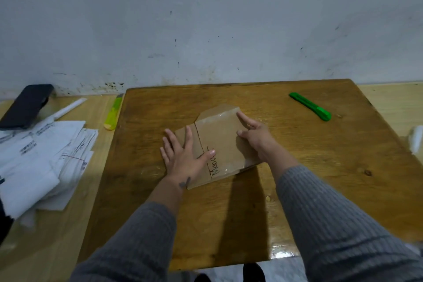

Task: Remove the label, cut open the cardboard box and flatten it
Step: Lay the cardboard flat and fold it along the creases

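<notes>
Bare wooden board (pixel 297 167) surrounds the flattened box (pixel 219 144); green cutter (pixel 310 106) lies well right.

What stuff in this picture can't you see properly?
Head view, the only one:
- The writing on the cardboard box: the left hand covers part of it.
- The printed papers at left: text too small and blurred, the stack cut by the edge.
- The pale thing at the right edge: blurred and cut off.
- The cardboard under the right hand: hidden.
</notes>
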Demonstrator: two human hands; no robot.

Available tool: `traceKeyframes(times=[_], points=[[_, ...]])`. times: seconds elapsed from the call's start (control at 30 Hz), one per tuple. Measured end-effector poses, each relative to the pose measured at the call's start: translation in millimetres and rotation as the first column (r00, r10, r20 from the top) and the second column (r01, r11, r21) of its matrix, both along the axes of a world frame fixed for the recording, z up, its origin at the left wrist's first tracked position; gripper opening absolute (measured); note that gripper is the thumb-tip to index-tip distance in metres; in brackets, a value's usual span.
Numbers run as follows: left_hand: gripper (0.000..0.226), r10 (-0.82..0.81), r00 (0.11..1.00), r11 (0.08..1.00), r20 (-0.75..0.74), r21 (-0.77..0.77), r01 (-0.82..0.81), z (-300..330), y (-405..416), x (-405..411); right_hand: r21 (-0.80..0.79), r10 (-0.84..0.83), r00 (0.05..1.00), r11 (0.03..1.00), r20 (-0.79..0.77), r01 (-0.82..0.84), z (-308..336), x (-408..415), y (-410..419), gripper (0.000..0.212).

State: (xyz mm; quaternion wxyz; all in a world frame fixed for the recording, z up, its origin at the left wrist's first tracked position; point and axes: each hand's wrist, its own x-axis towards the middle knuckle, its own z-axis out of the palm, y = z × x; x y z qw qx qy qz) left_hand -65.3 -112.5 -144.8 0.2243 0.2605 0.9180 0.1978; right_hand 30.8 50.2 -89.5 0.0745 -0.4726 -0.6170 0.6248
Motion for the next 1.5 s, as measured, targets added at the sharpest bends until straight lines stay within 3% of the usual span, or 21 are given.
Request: traceKeyframes(times=[0.13,0.23,0.47,0.7,1.03,1.23,1.5], points=[[0.108,0.069,0.987,0.98,0.147,0.178,-0.095,20.4,27.7,17.6,-0.049,-0.205,0.975,0.978,-0.086,0.202,10.1,35.6,3.3,0.053],[0.113,0.016,0.967,0.949,0.253,0.302,-0.095,39.7,52.2,40.9,-0.012,-0.269,0.954,0.963,-0.133,0.27,22.4,72.2,13.9,0.057],[0.113,-0.231,0.955,0.906,0.186,0.399,0.141,68.8,111.8,134.4,0.192,-0.246,0.961,0.944,-0.13,0.268,50.2,204.3,56.4,0.073],[0.114,-0.47,0.878,0.837,0.088,0.36,0.412,74.9,188.1,290.8,0.246,-0.371,0.926,0.893,-0.071,0.376,54.1,390.1,98.1,0.076],[0.112,-0.622,0.772,0.758,0.132,0.347,0.552,50.6,275.4,540.0,0.31,-0.491,0.871,0.827,-0.009,0.469,33.3,648.3,156.9,0.079],[0.114,-0.672,0.735,0.735,0.095,0.207,0.646,24.1,318.5,615.3,0.249,-0.587,0.81,0.786,0.012,0.566,-2.2,722.5,183.4,0.077],[0.118,-0.73,0.664,0.683,0.163,0.117,0.721,-39.1,397.8,655.2,0.228,-0.669,0.742,0.729,0.039,0.645,-70.3,758.2,243.8,0.071]])
